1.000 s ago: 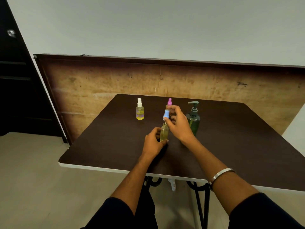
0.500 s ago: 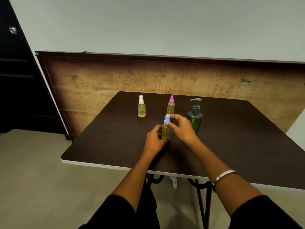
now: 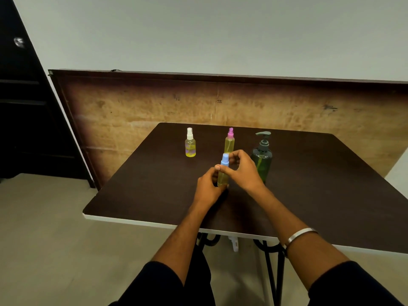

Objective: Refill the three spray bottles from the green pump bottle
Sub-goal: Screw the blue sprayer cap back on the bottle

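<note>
My left hand [image 3: 207,191] holds the blue bottle [image 3: 223,176] standing straight up, top pointing up. My right hand [image 3: 241,171] pinches its cap [image 3: 224,160].

Dim, even indoor light fell softly on the dark table [image 3: 309,184], details were slightly soft, and wide-angle distortion bent the edges.

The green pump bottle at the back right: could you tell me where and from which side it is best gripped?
Grip the green pump bottle around its wide round body, coming from its right side with the right hand. It stands upright, the table is bare to its right, and the pink-capped spray bottle stands to its left. The narrow neck and overhanging pump head probably give a poorer hold.
</note>
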